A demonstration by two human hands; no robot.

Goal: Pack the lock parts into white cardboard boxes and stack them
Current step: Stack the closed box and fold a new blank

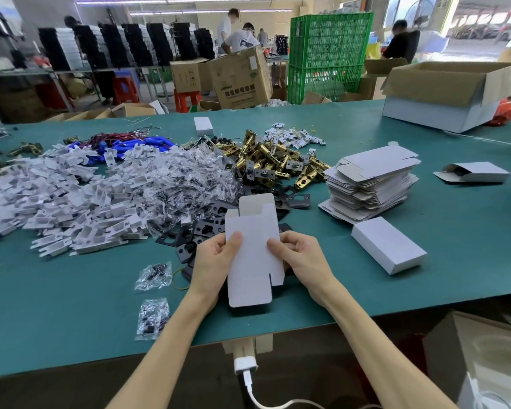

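Observation:
Both hands hold one white cardboard box [252, 246] upright above the green table's [71, 305] near edge, its flaps open at top and bottom. My left hand [216, 258] grips its left side with the thumb on the front face. My right hand [301, 255] grips its right side the same way. Behind it lie black lock plates [207, 228], gold latch bolts [278, 163], bagged screws [195, 175] and white plastic inserts [71, 202]. A pile of flat box blanks [372, 184] stands to the right, and a closed white box [388, 245] lies in front of the pile.
Two small screw bags [154, 276] [152, 318] lie left of my left forearm. A half-open white box [474, 172] and a big open carton [452, 93] sit at the far right. Blue tubes [136, 144] lie behind the inserts. People work among crates and cartons beyond the table.

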